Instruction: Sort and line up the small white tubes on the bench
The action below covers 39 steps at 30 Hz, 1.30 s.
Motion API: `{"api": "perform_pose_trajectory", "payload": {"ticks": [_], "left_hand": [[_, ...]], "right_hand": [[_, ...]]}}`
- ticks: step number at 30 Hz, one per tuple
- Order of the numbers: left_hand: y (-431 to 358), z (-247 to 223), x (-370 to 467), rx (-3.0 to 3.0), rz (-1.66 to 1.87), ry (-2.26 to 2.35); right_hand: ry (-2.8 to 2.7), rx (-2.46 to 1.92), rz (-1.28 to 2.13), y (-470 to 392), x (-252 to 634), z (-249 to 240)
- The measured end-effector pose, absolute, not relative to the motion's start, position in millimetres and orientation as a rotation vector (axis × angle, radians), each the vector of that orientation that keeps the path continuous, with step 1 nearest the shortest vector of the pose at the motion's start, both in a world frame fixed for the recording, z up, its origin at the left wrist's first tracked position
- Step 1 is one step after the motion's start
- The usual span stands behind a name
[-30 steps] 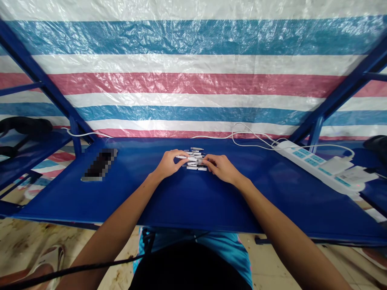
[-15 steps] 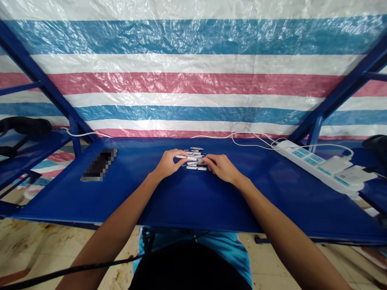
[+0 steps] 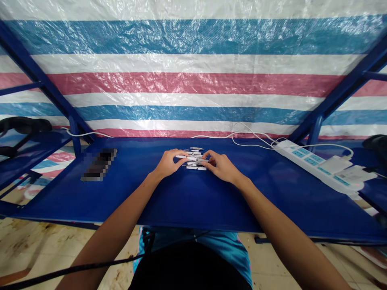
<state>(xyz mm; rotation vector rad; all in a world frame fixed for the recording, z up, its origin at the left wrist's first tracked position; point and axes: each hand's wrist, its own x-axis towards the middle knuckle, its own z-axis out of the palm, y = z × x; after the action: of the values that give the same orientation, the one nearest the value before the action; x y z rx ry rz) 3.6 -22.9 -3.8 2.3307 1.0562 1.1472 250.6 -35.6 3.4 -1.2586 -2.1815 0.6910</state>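
Observation:
Several white pens [image 3: 198,168] lie in a loose stack across the blue table, roughly parallel to its back edge. My left hand [image 3: 168,163] is at the stack's left end, its thumb and forefinger closed around a white pen [image 3: 181,156]. At the right end, my right hand [image 3: 222,166] has thumb and fingers curved around a greyish pen [image 3: 204,160]; its forefinger is raised, and the exact contact is partly hidden. One more pen [image 3: 197,148] lies a little apart, behind the stack.
A phone-like dark object [image 3: 99,165], pixelated, lies at left on the blue table [image 3: 193,201]. A white power strip [image 3: 320,167] with plugged-in adapters stands at right. White cables [image 3: 250,134] run along the back edge. Behind hangs a striped plastic sheet [image 3: 193,84] between blue metal posts.
My right hand's fingers have spread, with the forefinger shifting up and away from the thumb at the pens' right end. My left hand has stayed in place.

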Motion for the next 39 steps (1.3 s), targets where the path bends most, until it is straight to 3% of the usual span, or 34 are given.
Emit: {"api": "perform_pose_trajectory", "payload": {"ticks": [19,27,39], "left_hand": [[-23.3,-3.6,2.7,2.347,1.108,1.053],[-23.4,-3.7,2.8,2.365,1.090,1.040],[-22.6,-4.2,1.5,2.346,1.053,1.053]], "right_hand": [[-2.199,-1.243,0.689,-36.1,250.1,3.2],[-2.228,-1.128,0.861,-40.0,248.5,7.8],[-2.211,-1.278,0.725,-36.7,248.7,6.9]]}}
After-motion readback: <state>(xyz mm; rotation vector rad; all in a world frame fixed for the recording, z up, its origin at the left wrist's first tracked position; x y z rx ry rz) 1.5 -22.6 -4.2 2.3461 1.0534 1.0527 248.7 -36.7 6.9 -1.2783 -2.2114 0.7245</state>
